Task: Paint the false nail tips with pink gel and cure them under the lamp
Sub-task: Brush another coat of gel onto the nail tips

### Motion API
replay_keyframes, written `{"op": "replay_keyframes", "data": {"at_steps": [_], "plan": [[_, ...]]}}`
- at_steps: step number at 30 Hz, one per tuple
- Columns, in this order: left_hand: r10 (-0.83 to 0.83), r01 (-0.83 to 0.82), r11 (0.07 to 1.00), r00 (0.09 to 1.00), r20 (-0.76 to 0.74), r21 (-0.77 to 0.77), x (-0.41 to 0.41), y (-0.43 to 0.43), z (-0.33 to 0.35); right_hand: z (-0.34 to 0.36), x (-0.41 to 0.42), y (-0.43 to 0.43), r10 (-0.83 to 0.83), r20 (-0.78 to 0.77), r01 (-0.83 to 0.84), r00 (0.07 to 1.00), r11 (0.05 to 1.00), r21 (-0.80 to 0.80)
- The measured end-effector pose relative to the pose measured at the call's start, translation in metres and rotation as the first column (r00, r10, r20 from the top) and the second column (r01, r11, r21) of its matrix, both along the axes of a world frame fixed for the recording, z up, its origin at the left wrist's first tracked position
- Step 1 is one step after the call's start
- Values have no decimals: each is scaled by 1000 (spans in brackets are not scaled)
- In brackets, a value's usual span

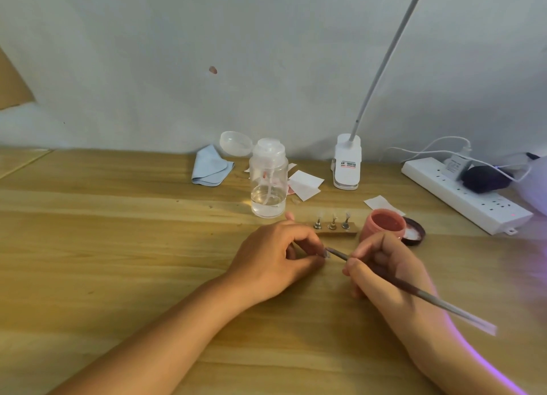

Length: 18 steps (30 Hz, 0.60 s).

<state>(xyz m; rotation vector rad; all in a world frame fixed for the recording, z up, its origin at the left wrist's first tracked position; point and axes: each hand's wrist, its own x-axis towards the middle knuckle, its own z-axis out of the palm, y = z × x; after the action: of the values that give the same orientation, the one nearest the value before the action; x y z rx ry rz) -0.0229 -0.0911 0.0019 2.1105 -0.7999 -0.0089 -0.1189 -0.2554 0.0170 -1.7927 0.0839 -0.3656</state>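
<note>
Left hand (275, 258) pinches a nail tip (327, 253); right hand (381, 267) grips the brush (412, 290) touching it.

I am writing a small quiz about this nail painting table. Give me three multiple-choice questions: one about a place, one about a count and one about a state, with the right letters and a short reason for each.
1. Where is the pink gel jar relative to the wooden stand?
A. on top of it
B. just to its right
C. far to its left

2. How many nail tips stand on the wooden stand?
A. one
B. three
C. five

3. What is the state of the jar?
A. open
B. closed
C. tipped over

Answers:
1 B: the jar sits by the stand's right end.
2 B: three tips stand in a row.
3 A: the gel shows, and the black lid lies beside the jar.
</note>
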Motion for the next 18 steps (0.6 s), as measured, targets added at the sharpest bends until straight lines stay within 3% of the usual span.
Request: {"op": "replay_keyframes", "data": {"at_steps": [5,12,18], "plan": [[-10,10,1000,1000,-10,-11,0,0,1,-1,1,0,4,-15,-5,1000,997,-77],[-20,19,999,999,-27,-30,-1,0,1,1,0,-1,-48,-21,48,999,999,14],[-31,31,999,999,-19,-17,0,-1,1,0,1,0,-12,-34,10,999,998,-58]]}}
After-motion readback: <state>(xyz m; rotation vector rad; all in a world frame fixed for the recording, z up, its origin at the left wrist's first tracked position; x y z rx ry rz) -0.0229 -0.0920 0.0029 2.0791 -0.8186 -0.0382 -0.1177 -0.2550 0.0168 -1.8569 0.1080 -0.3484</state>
